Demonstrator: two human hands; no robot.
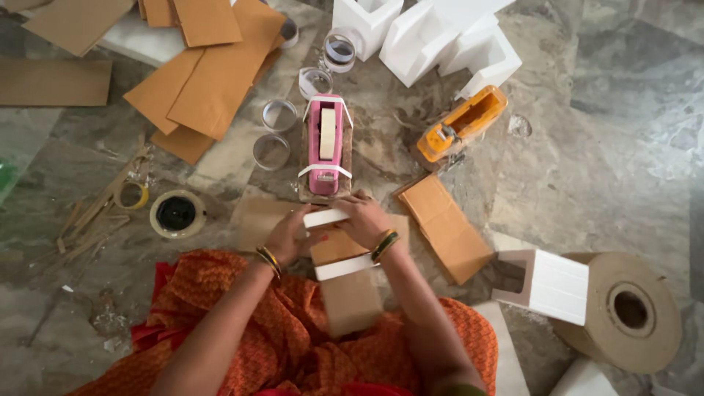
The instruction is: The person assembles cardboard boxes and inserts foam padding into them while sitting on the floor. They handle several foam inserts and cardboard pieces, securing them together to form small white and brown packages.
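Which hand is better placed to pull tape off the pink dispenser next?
Right, probably. The right hand rests on the top end of the paper-wrapped block, just below the pink dispenser. The left hand grips the block's side, steadying it.

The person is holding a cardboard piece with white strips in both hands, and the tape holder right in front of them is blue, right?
Not quite: the tape holder is pink, not blue, as the head view shows. The rest holds: the left hand and right hand both hold the cardboard piece with white strips, and the holder stands right in front of them.

marble floor [609, 110], tape dispensers [325, 143], cardboard sheets [213, 73], paper roll [631, 312]
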